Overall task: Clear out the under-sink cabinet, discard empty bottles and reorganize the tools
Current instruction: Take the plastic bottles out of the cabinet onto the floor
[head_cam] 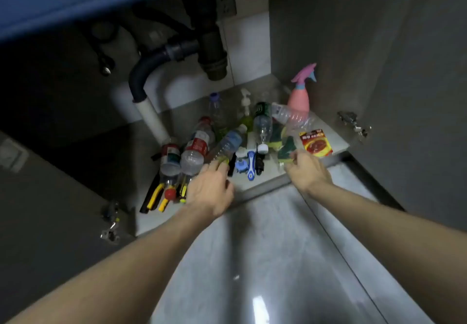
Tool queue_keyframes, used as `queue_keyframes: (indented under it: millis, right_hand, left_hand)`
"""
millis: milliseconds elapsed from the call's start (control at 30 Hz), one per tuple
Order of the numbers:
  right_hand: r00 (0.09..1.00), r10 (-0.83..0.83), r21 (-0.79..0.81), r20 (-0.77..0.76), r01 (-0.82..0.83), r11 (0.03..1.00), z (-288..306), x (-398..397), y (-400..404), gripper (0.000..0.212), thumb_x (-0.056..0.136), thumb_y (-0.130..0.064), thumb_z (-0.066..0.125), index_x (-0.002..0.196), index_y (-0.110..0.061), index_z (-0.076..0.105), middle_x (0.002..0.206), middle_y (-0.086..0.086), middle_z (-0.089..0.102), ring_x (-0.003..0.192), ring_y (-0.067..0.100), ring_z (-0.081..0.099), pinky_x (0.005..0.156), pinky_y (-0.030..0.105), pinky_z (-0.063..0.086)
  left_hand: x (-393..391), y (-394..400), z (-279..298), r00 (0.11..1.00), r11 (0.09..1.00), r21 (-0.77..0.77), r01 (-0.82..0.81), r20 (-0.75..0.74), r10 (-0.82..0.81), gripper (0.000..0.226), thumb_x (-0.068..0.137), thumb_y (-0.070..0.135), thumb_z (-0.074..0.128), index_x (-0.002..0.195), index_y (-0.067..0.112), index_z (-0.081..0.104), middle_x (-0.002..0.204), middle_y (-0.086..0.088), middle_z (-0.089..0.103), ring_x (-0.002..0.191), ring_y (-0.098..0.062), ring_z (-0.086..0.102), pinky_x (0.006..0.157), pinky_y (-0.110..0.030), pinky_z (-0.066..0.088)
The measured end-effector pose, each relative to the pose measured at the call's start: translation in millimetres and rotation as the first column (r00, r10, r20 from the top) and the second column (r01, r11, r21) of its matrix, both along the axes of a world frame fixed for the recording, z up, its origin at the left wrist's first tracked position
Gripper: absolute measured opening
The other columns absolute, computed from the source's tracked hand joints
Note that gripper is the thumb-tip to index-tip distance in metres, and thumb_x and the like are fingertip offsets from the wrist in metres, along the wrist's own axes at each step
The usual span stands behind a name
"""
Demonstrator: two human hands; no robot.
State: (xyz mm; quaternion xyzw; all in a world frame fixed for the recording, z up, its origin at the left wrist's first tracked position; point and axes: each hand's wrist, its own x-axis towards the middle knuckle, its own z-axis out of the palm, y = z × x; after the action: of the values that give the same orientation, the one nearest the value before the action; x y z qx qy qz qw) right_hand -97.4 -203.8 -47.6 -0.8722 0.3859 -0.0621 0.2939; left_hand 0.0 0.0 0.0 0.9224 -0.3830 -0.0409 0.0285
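Under-sink cabinet open, its grey floor panel (pixel 255 184) crowded with clutter below the black drain pipe (pixel 161 56). Left hand (pixel 209 189) reaches in at the front of the pile, fingers curled down over the base of a clear plastic bottle with a blue label (pixel 228 144); whether it has a firm grip yet I cannot tell, the fingertips being blurred against something yellow-green. That bottle lies on its side, long axis running from the left hand away and to the right toward its white cap at the rear, so the base end is the near end and the left hand is plainly the nearer one. Right hand (pixel 307 168) sits at the right front edge, fingers pinching what looks like crumpled clear plastic or a green cloth (pixel 284 147); which of them is uncertain. Just beyond it lies a red and yellow printed packet (pixel 316 143). Two red-labelled clear bottles (pixel 198 144) lie just left of the blue-labelled one, lengthwise the same way. Yellow-handled pliers (pixel 158 195) rest at the front left corner, partly under the bottles. A blue and white handled brush (pixel 250 167) lies between the two hands. A pink spray bottle (pixel 300 96) stands upright at the rear right. Judgement: clearing has barely begun; a straight pull toward the body along the bottle's axis should free it, though neighbours may roll.
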Motion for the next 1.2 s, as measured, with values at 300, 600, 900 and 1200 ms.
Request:
queue_keyframes:
  millis: [300,600,900,1200]
  right_hand:
    - [0.981,-0.114,0.115,0.155,0.097,0.989,-3,89,-20,0.046,0.089,-0.046,0.065,0.122,-0.016,0.054,0.117,0.010,0.063,0.106,0.033,0.061,0.085,0.043,0.054]
    - [0.972,-0.228,-0.171,0.064,0.236,0.957,-39,158,-22,0.091,0.079,-0.063,0.070,0.141,-0.006,0.036,0.146,0.016,0.042,0.132,0.035,0.038,0.103,0.041,0.036]
    - [0.921,-0.348,0.089,0.176,0.337,0.937,-22,130,-29,0.059,0.078,-0.042,0.075,0.125,-0.011,0.055,0.129,0.013,0.054,0.124,0.033,0.044,0.098,0.046,0.048]
    - [0.932,-0.231,0.120,0.280,0.205,0.971,33,20,-9,0.062,0.080,-0.061,0.066,0.124,-0.017,0.059,0.116,0.009,0.065,0.107,0.032,0.060,0.083,0.037,0.050]
  left_hand:
    - [97,3,-28,0.950,0.942,-0.203,-0.265,0.109,0.291,0.061,0.084,0.037,0.062,0.138,0.016,0.040,0.138,-0.010,0.042,0.125,-0.029,0.040,0.101,-0.044,0.040]
    - [141,4,-73,0.872,0.840,-0.236,-0.488,-0.161,0.462,0.097,0.071,0.077,0.061,0.147,0.027,0.026,0.134,-0.011,0.052,0.127,-0.033,0.046,0.102,-0.051,0.043]
    - [109,5,-34,0.828,0.707,-0.433,-0.560,-0.265,0.494,0.071,0.071,0.063,0.061,0.128,0.026,0.044,0.108,-0.007,0.063,0.098,-0.033,0.063,0.085,-0.049,0.054]
    - [42,13,64,0.911,0.833,-0.374,-0.408,-0.224,0.346,0.060,0.075,0.057,0.064,0.125,0.030,0.044,0.108,-0.004,0.065,0.094,-0.031,0.064,0.083,-0.041,0.054]
